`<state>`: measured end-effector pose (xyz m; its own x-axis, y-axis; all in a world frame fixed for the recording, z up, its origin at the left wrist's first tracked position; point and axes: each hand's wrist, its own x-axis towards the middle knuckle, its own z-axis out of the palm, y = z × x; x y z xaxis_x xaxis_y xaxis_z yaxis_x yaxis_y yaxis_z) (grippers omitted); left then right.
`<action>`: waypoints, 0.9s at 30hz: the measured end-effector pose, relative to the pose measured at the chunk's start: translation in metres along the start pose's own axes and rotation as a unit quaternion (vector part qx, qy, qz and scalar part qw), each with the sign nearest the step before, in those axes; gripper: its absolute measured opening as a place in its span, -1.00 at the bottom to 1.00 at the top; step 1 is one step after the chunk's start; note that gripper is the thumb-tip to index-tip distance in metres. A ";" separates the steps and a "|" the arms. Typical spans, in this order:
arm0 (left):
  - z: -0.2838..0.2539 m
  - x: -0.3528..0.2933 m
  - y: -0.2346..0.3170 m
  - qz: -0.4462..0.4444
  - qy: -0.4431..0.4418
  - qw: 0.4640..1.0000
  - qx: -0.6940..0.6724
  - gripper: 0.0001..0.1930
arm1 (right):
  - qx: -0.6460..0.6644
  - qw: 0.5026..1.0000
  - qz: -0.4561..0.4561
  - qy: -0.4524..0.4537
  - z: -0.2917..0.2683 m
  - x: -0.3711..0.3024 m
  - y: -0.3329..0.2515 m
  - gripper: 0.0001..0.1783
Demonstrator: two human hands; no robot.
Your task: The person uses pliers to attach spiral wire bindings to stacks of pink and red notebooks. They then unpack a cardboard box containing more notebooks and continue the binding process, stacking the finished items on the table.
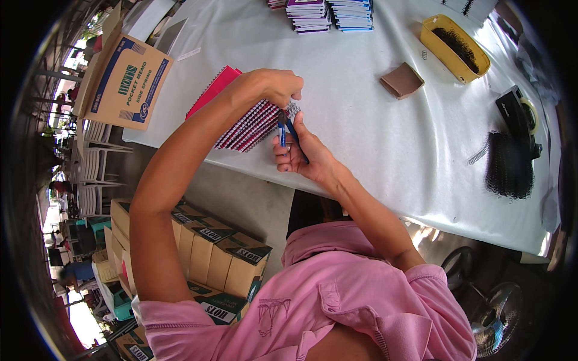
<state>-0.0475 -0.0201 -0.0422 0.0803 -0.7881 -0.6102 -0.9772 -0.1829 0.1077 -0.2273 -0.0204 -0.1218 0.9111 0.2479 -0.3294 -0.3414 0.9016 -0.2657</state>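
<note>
A brown cardboard box (pixel 129 81) stands far left. Beside it lies a stepped stack of pink-covered, spiral-bound notebooks (pixel 248 125). The left hand (pixel 274 87) arches over them, elbow bent, fingers curled — what they grip, I cannot tell. The right hand (pixel 308 147) — thumb pointing forward — clasps metal pliers with 2 blue handles (pixel 282 132) by the stack's right end.

White-covered table (pixel 367 138) with notebook stacks (pixel 331 17), pink spiral notebooks (pixel 248 125), brown object (pixel 401 81), yellow tub (pixel 472 76), tape dispenser (pixel 513 113), black coils (pixel 510 165).
</note>
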 end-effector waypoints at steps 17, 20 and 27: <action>0.000 -0.008 0.025 -0.032 0.011 0.999 0.030 -0.55 | 0.087 0.982 0.052 -0.157 -0.038 0.021 0.007 -0.13; -0.004 -0.004 0.042 -0.064 -0.015 0.993 0.097 -0.57 | 0.125 0.958 0.073 -0.247 -0.053 0.021 0.004 -0.14; 0.015 -0.004 0.023 -0.035 0.075 0.996 0.035 -0.65 | 0.006 0.993 0.029 0.111 0.010 -0.008 0.003 -0.14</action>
<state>-0.0729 -0.0119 -0.0489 0.1713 -0.8548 -0.4899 -0.9792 -0.2027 0.0112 -0.2333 -0.0161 -0.1113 0.8154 0.2170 -0.5367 -0.3884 0.8925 -0.2292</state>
